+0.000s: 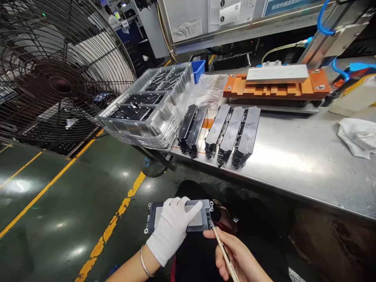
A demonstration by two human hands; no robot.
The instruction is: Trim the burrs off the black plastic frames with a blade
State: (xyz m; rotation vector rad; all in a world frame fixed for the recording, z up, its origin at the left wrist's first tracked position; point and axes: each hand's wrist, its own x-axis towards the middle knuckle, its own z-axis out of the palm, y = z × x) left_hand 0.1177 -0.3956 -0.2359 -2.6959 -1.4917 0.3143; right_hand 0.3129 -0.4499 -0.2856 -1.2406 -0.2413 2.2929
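My left hand (173, 223), in a white glove, grips a flat black and grey rectangular part (196, 223) with small round lugs at its corners. Its fingers lie across the face and the thumb points toward the right end. Bare, my right hand (230, 248) is closed around a slim tool with a light handle (225, 252). The tool's dark narrow tip touches or sits very close to the part's right end; I cannot tell which. Both hands are over my lap, in front of the bench edge.
Several black parts (245, 135) stand in a row on the metal bench (293, 156). Left of them is a stack of clear plastic trays (164, 121) holding black parts. An orange fixture (276, 88), a white cloth (358, 135) and a large fan (60, 82) surround the workplace.
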